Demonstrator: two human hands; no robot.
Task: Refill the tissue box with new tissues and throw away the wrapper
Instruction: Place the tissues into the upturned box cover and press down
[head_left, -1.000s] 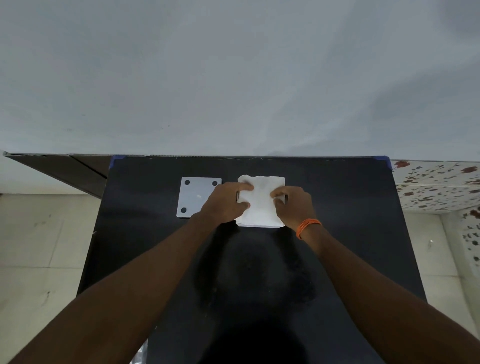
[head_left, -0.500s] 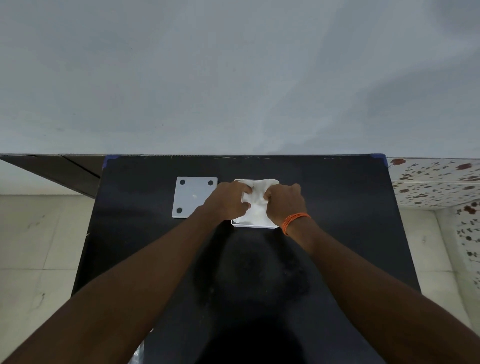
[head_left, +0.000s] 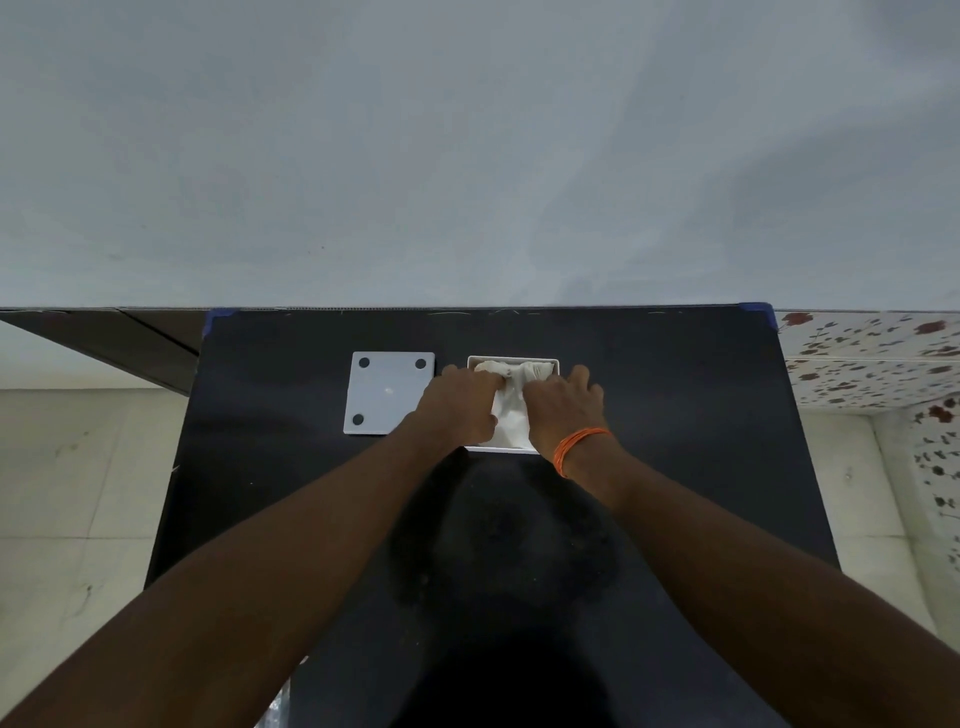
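Note:
A white square tissue box stands open on the black table, near its far edge. A stack of white tissues sits down inside it, creased in the middle. My left hand presses on the tissues from the left, fingers curled. My right hand, with an orange band at the wrist, presses on them from the right. Both hands cover most of the box. The box's flat white lid, with dark round feet at its corners, lies just left of the box.
A grey wall rises right behind the table's far edge. Pale floor tiles show on both sides of the table. A bit of clear plastic shows at the table's lower left edge.
The tissue stack lay flat on top of the box a second ago. Both hands have pushed it down inside, so the box's far rim now shows and the tissues are creased.

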